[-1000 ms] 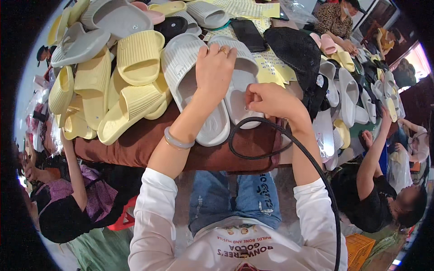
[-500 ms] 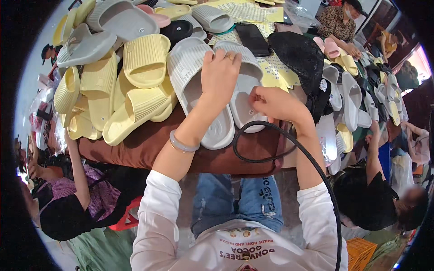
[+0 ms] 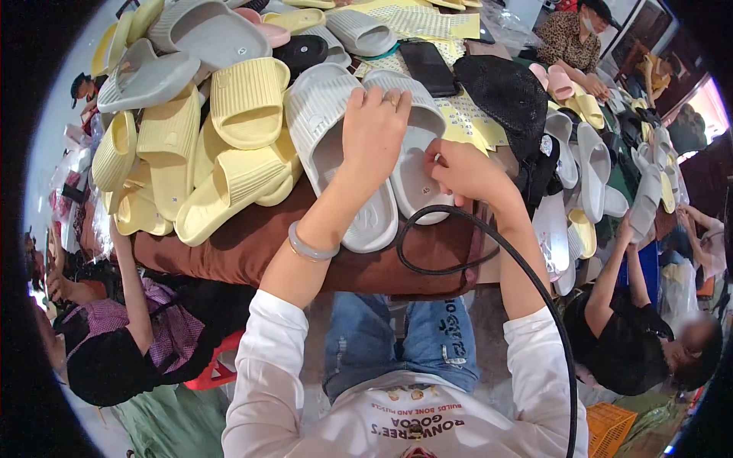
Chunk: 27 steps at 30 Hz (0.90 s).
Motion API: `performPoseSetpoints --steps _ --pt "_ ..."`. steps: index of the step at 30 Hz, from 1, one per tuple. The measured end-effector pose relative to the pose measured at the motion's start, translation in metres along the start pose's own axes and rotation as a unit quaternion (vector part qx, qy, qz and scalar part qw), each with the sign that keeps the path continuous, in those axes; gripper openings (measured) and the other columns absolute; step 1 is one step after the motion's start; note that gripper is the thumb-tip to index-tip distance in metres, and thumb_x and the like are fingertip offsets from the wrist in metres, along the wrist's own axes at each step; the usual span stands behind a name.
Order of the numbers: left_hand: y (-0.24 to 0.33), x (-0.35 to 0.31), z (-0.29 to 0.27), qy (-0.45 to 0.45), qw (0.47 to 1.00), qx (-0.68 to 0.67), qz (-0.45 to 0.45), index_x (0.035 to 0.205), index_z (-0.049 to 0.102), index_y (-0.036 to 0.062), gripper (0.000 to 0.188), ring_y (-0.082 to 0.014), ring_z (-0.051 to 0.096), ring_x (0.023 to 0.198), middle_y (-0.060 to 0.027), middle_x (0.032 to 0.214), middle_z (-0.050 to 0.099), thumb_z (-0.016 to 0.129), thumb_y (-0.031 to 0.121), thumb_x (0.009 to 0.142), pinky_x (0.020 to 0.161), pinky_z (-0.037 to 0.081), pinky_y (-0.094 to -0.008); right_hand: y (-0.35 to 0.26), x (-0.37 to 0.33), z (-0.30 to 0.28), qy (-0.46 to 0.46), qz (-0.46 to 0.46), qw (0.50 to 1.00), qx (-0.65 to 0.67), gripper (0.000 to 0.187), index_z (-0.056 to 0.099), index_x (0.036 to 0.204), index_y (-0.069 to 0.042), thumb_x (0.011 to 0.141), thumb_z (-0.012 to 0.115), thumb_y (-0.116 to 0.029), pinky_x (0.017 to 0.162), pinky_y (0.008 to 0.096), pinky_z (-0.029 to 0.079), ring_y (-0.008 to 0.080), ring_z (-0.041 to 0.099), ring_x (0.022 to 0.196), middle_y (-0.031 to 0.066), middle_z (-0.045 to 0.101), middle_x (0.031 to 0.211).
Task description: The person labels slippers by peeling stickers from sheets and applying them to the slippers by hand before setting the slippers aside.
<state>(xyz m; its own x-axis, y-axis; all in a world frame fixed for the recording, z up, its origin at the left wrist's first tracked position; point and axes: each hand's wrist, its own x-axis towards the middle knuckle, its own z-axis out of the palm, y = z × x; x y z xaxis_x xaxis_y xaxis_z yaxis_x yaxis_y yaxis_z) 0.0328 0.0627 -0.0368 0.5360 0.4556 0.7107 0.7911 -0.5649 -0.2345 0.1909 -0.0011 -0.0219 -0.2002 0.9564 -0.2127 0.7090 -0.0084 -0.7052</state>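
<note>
A pair of light grey slides, the left slide [image 3: 324, 107] and the right slide [image 3: 416, 175], lies side by side in front of me, heels toward me. My left hand [image 3: 376, 126] curls over their ribbed straps where the two meet, gripping the pair. Over the outer edge of the right slide's footbed is my right hand [image 3: 469, 172], its fingers drawn together; anything between them is hidden. A small round mark shows on the footbed beside those fingertips. Heaped to the left are several yellow slides [image 3: 244, 179].
A brown cushioned surface [image 3: 305, 263] lies under the slides. A black cable [image 3: 527, 263] loops beside my right forearm. Beyond are a dark phone [image 3: 427, 69], yellow sticker sheets [image 3: 469, 118] and a black mesh item [image 3: 500, 95]. Co-workers handle slides on both sides.
My right hand has shifted slightly at the right slide's footbed, its fingers still drawn together. My left hand stays on the straps. At the right, a co-worker now holds up a grey slide.
</note>
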Motion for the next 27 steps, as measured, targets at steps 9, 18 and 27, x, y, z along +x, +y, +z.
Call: performPoseSetpoints --steps 9,18,27 --pt "0.029 0.004 -0.032 0.132 0.976 -0.166 -0.057 0.078 0.061 0.0059 0.017 -0.0248 0.058 0.072 -0.0087 0.076 0.06 0.057 0.022 0.079 0.06 0.046 -0.0337 -0.006 -0.005 -0.004 0.061 0.001 0.997 -0.046 0.029 0.06 0.077 0.0 0.083 0.05 -0.027 0.056 0.0376 0.048 0.0274 0.059 0.05 0.0194 0.06 0.065" --pt "0.017 -0.01 -0.035 -0.198 0.956 -0.039 -0.213 0.049 0.059 0.004 0.059 -0.0299 0.058 0.046 -0.0152 0.047 0.054 0.046 0.049 0.084 0.044 0.045 -0.0372 0.013 -0.006 -0.015 0.101 0.091 0.98 -0.145 0.052 0.059 0.06 0.002 0.085 0.047 -0.042 0.044 0.0309 0.045 0.0214 0.056 0.041 0.0113 0.055 0.047" --pt "0.007 0.001 -0.033 -0.289 0.926 -0.036 -0.239 0.066 0.066 0.0054 0.045 -0.0292 0.064 0.061 -0.0142 0.063 0.063 0.049 0.043 0.084 0.054 0.05 -0.0384 0.015 -0.007 -0.013 0.053 0.137 0.981 -0.13 0.052 0.061 0.059 -0.001 0.082 0.047 -0.045 0.051 0.0299 0.047 0.0183 0.058 0.043 0.0072 0.058 0.051"
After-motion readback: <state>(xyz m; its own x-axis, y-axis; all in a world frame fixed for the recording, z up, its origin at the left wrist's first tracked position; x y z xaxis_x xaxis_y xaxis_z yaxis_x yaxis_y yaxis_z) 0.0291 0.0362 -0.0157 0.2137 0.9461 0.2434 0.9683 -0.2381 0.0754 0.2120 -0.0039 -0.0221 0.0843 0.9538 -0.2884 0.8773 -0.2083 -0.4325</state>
